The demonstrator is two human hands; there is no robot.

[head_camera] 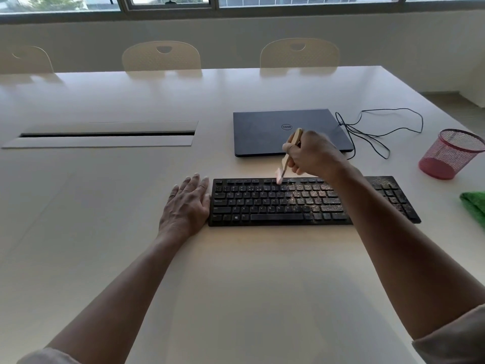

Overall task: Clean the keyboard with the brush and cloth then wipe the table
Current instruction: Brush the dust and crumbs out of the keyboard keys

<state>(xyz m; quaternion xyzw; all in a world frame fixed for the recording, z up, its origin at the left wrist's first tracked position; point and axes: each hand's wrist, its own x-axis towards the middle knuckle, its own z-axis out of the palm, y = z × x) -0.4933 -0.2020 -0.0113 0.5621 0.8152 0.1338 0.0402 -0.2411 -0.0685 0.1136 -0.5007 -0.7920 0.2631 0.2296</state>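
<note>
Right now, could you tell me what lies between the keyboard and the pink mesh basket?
Only bare table lies between keyboard and pink mesh basket, per the head view.

Daylight is coming in through the far windows point(170, 1), leaving the room rather dim and flat. The table point(131, 95) is catching a soft sheen and pale chair reflections at its far side. The brush point(287, 156) is showing motion blur. Straight lines are bowing outward toward the wide-angle edges.
</note>
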